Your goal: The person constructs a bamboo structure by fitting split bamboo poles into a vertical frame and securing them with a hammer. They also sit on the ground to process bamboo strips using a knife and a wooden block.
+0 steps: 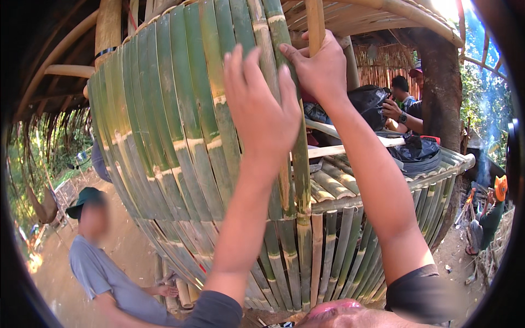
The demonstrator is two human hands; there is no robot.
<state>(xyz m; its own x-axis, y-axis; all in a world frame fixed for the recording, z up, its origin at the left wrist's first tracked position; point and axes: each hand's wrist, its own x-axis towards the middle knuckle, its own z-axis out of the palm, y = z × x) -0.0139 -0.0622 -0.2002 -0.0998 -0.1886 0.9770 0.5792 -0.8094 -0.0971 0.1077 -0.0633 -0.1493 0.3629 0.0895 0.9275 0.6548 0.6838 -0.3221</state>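
A wall of upright split-bamboo slats (pixel 188 104), green above and greyer below, curves across the middle. My left hand (pixel 261 106) is raised against its right part, fingers spread, holding nothing. Whether its palm presses on the slats cannot be told. At the wall's right edge my right hand (pixel 326 71) is closed around a narrow tan wooden post (pixel 315 19). Its thumb reaches left to the outermost green bamboo slat (pixel 301 164); some of its fingers are hidden behind the post.
Right of the wall, a bamboo-slat shelf (pixel 336 183) holds black plastic bags (pixel 369 104) and a dark coil (pixel 421 161). A person in a cap (pixel 112 268) stands at lower left. Other people are behind the shelf and at far right, near smoke. A tree trunk (pixel 437 93) rises at right.
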